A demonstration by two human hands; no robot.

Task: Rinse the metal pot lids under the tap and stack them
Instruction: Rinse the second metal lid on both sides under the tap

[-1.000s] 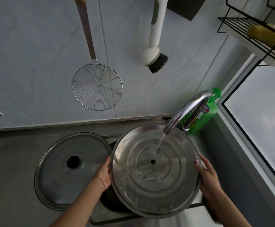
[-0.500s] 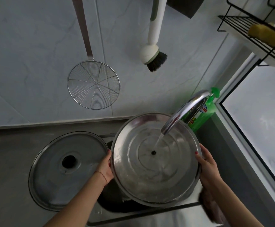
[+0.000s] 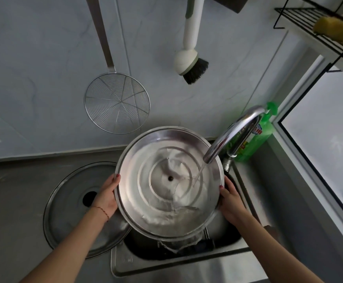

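I hold a large round metal pot lid (image 3: 156,207) over the sink, its inner side facing me and its far edge tipped up. My left hand (image 3: 106,198) grips its left rim and my right hand (image 3: 231,203) grips its right rim. Water runs from the chrome tap (image 3: 234,132) onto the right of the lid's centre and sheets down to the near edge, spilling into the sink (image 3: 223,256). A second metal lid (image 3: 70,211) with a dark centre hole lies flat on the steel counter to the left, partly under the held lid.
A wire skimmer (image 3: 117,103) and a white dish brush (image 3: 191,64) hang on the wall behind. A green detergent bottle (image 3: 256,139) stands behind the tap. A black wire rack (image 3: 317,35) with a yellow sponge is at the upper right; a window frame runs down the right.
The lid has risen and tilted further toward me, its far edge higher. The water now lands right of the centre hole and pours off the near edge.
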